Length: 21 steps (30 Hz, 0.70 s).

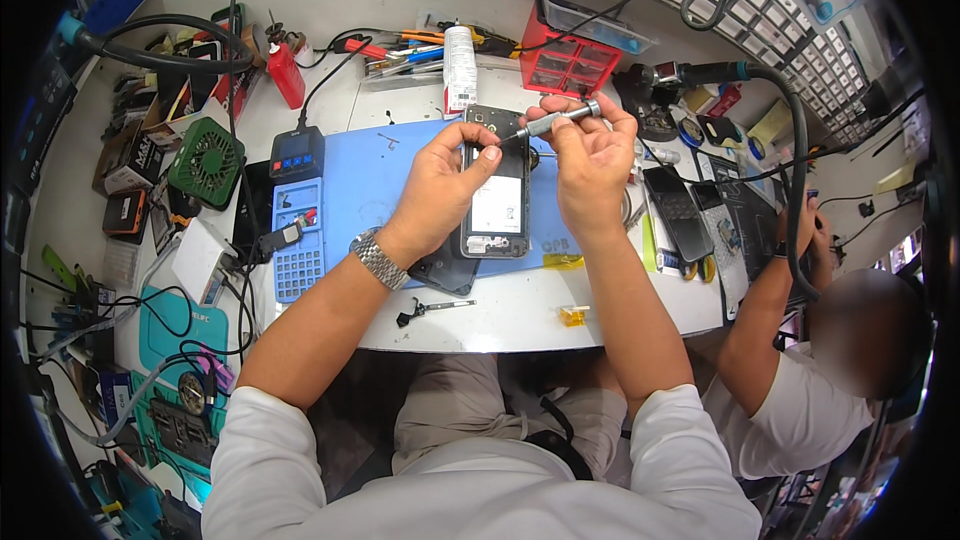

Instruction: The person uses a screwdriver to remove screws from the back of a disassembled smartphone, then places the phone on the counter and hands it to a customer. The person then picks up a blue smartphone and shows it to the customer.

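Note:
My right hand [592, 175] grips a slim silver screwdriver [560, 121], its shaft slanting down to the left. The tip meets the pinched thumb and forefinger of my left hand [445, 180], above the upper part of an opened phone [513, 162]. Whatever lies between those left fingertips is too small to make out. The phone's inside faces up, showing a white-labelled battery [496, 204]. Partly under its lower end lies a dark flat panel [447, 270]. Both rest on a blue mat [365, 208].
A small blue-screened device [298, 155] and a blue parts tray [298, 270] stand left of the mat. Behind are a white tube [460, 70] and red drawers [568, 55]. A dark phone [677, 212] lies at right. A co-worker [780, 380] sits at far right.

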{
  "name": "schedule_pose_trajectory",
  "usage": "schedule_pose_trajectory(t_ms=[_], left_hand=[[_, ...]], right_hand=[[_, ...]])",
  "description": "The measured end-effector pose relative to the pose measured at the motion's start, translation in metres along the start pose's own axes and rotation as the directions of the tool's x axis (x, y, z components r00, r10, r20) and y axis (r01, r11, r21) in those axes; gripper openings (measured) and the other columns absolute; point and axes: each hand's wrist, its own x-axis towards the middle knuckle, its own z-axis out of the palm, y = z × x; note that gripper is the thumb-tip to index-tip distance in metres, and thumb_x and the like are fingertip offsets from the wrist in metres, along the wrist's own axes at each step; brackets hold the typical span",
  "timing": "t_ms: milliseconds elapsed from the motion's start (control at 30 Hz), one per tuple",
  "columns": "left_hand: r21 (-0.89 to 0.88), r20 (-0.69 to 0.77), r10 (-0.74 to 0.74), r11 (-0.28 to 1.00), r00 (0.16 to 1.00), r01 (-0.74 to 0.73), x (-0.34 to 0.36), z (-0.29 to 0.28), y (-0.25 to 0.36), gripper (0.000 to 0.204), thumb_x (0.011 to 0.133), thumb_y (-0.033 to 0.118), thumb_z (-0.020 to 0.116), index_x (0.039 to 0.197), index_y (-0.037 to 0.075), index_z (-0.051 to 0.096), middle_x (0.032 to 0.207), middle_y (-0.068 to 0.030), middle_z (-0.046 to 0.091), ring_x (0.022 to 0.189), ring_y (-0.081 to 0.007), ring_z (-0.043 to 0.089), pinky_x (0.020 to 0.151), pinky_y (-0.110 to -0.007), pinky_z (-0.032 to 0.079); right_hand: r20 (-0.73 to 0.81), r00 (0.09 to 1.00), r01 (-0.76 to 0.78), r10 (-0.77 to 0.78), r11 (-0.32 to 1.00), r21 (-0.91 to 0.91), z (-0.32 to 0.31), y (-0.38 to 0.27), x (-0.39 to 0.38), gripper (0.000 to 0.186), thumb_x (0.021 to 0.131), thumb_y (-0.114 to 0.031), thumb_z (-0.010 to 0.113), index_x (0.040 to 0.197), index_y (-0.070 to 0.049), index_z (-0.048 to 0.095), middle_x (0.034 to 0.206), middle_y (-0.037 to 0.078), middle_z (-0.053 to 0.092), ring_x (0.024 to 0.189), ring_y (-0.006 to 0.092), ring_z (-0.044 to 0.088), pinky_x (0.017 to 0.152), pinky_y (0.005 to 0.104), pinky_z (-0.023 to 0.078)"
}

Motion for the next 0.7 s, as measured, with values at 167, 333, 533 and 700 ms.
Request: schedule_pose_trajectory(t_ms=[167, 333, 533, 700], left_hand=[[0.046, -0.008, 0.037, 0.998, 0.999, -0.036, 0.0012, -0.0016, -0.0027, 0.016, 0.107, 0.015, 0.070, 0.120, 0.007, 0.062, 0.096, 0.0033, 0.068, 0.082, -0.0004, 0.062, 0.071, -0.019, 0.053], [0.057, -0.036, 0.068, 0.996, 0.997, -0.066, 0.0019, -0.0001, -0.0047, 0.016, 0.107, 0.015, 0.070, 0.118, 0.007, 0.062, 0.094, 0.0043, 0.067, 0.079, 0.0005, 0.059, 0.068, -0.019, 0.051], [0.099, -0.024, 0.054, 0.994, 0.998, -0.052, 0.0021, -0.0034, -0.0048, 0.016, 0.107, 0.014, 0.070, 0.118, 0.007, 0.061, 0.094, 0.0025, 0.069, 0.080, -0.0007, 0.063, 0.070, -0.020, 0.055], [0.076, -0.002, 0.003, 0.997, 1.000, -0.003, 0.0018, -0.0048, -0.0037, 0.020, 0.107, 0.014, 0.070, 0.121, 0.007, 0.059, 0.097, -0.0013, 0.072, 0.081, -0.0042, 0.069, 0.069, -0.023, 0.058]], right_hand=[[0.002, 0.999, 0.048, -0.048, 0.998, -0.030, 0.0038, -0.0045, -0.0026, 0.051, 0.102, 0.012, 0.052, 0.142, -0.002, 0.024, 0.124, 0.025, 0.060, 0.111, 0.0272, 0.071, 0.100, 0.0422, 0.062], [0.015, 0.999, 0.032, -0.031, 0.998, -0.049, 0.0056, -0.0059, -0.0039, 0.052, 0.102, 0.013, 0.052, 0.141, -0.003, 0.024, 0.123, 0.024, 0.060, 0.111, 0.0269, 0.070, 0.100, 0.0409, 0.061], [0.056, 0.991, 0.124, -0.119, 0.989, -0.085, 0.0061, -0.0034, -0.0056, 0.051, 0.100, 0.013, 0.054, 0.139, -0.002, 0.025, 0.122, 0.025, 0.060, 0.110, 0.0256, 0.069, 0.097, 0.0373, 0.060], [0.117, 0.970, 0.230, -0.213, 0.960, -0.161, 0.0049, 0.0009, -0.0064, 0.051, 0.098, 0.013, 0.055, 0.137, -0.001, 0.027, 0.121, 0.024, 0.061, 0.109, 0.0241, 0.070, 0.094, 0.0349, 0.059]])
